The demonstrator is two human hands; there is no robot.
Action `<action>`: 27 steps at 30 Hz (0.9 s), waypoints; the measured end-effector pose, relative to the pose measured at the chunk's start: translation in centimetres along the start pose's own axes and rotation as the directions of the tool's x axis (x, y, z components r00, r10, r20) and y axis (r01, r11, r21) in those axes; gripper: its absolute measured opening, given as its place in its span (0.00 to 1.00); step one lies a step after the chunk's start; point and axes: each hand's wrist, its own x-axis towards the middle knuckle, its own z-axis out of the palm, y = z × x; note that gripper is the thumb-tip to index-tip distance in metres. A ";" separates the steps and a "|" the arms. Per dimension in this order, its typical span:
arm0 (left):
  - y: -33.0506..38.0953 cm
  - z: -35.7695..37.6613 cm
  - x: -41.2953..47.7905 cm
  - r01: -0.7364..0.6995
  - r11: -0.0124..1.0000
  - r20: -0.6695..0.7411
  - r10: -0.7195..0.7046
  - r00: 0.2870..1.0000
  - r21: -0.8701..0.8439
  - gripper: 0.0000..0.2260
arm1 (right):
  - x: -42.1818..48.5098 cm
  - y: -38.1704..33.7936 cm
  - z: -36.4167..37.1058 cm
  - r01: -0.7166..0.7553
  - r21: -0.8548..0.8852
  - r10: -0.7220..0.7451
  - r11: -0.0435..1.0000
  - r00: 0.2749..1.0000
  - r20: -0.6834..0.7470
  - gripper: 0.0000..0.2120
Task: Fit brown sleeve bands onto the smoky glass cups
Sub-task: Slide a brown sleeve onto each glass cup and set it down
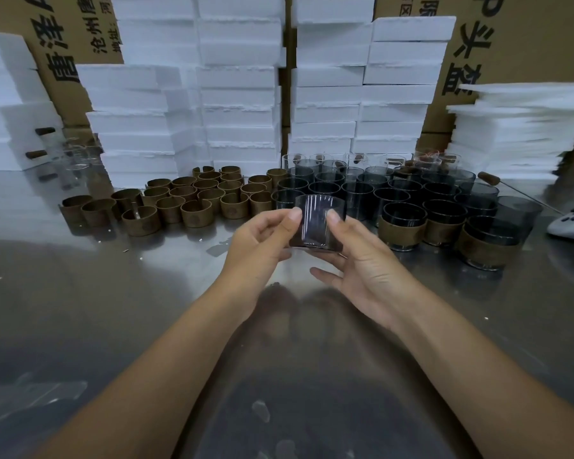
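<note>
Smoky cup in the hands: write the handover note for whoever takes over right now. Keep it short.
Left hand: grips the unbanded smoky cup from its left side, held above the table.
Right hand: grips the same cup from its right side.
Loose brown bands: clustered on the steel table, left of the cups.
Bare cups: in rows behind the hands.
Done: at least three banded cups stand at front right.
Left: band the held cup, then the bare rows.

Forearms outstretched, left hand (259, 241) and right hand (365, 266) together (fingers (333, 217) around one cup (315, 210))
</note>
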 end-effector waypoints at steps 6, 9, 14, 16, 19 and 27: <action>0.0 0.3 -0.3 -0.020 0.999 0.077 0.016 0.997 0.047 0.26 | -0.2 0.1 0.7 0.081 -0.038 -0.085 0.996 0.991 -0.104 0.40; 0.0 0.3 -0.3 -0.017 1.000 0.107 0.015 0.994 0.016 0.27 | -0.3 0.0 0.7 0.114 -0.046 -0.117 0.992 0.991 -0.068 0.33; 0.3 -0.1 0.0 0.002 0.994 0.152 0.015 0.988 -0.107 0.16 | 0.0 -0.2 0.0 0.145 0.006 -0.145 0.989 0.988 0.050 0.22; 0.5 -0.2 0.0 0.011 0.990 0.169 0.013 0.986 -0.142 0.14 | 0.1 -0.3 -0.5 0.127 0.031 -0.129 0.991 0.989 0.075 0.21; 0.5 -0.2 0.0 0.026 0.987 0.195 0.005 0.981 -0.157 0.15 | 0.3 -0.3 -1.0 0.097 0.080 -0.103 0.992 0.992 0.074 0.16; 0.4 0.3 -0.2 -0.059 0.997 0.136 0.066 0.988 -0.060 0.25 | 0.5 0.1 -0.8 0.083 0.033 -0.085 0.996 0.995 0.046 0.15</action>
